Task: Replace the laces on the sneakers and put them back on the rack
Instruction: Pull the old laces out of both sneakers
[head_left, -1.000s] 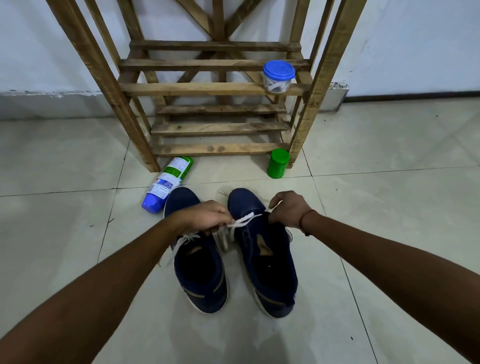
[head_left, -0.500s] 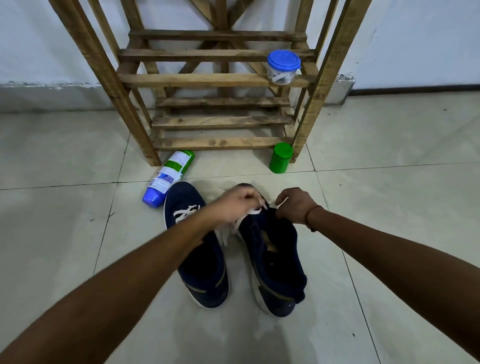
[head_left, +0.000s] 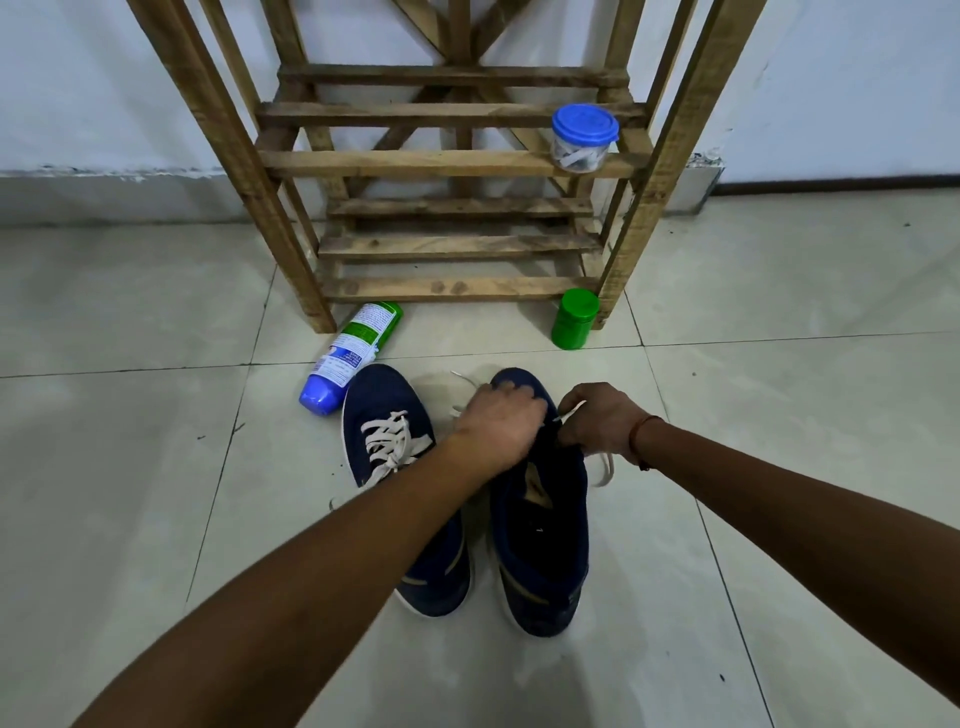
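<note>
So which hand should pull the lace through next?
Right, I think. The right hand pinches the white lace at the side of the shoe, while the left hand grips its front, steadying it.

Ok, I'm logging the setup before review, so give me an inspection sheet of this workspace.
Surface: pale tiled floor, lightly speckled with dirt.
Job's things: left sneaker laced in white; right sneaker beside it, its white lace loose; wooden rack, no shoes on its visible shelves.
Clutter: blue-capped bottle lying by the left sneaker; green container upright at the rack's leg; blue-lidded jar on a rack slat.
Grippers: left hand grips the lace over the right sneaker's front; right hand pinches it.
Cables: nothing seen.
Surroundings: white wall behind the rack.
</note>
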